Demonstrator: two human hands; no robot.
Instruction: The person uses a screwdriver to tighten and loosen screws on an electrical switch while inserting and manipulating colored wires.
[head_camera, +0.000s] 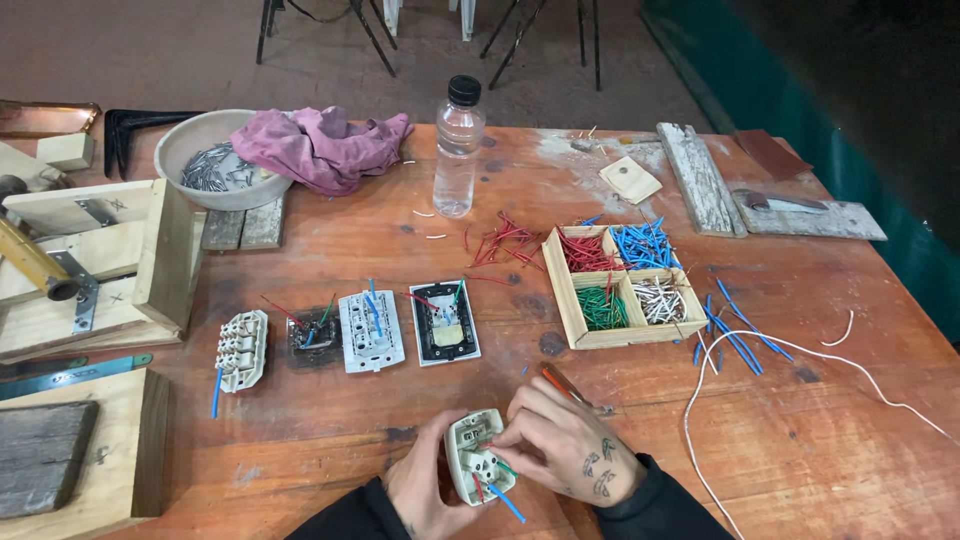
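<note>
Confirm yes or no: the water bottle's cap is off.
No, the clear plastic bottle stands upright on the wooden table with its black cap on.

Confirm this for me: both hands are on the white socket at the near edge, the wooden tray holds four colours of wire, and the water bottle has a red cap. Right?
Not quite. In the head view the water bottle has a black cap, not red. The rest stands: the left hand and right hand are both on the white socket, and the wooden tray holds red, blue, green and white wire.
</note>
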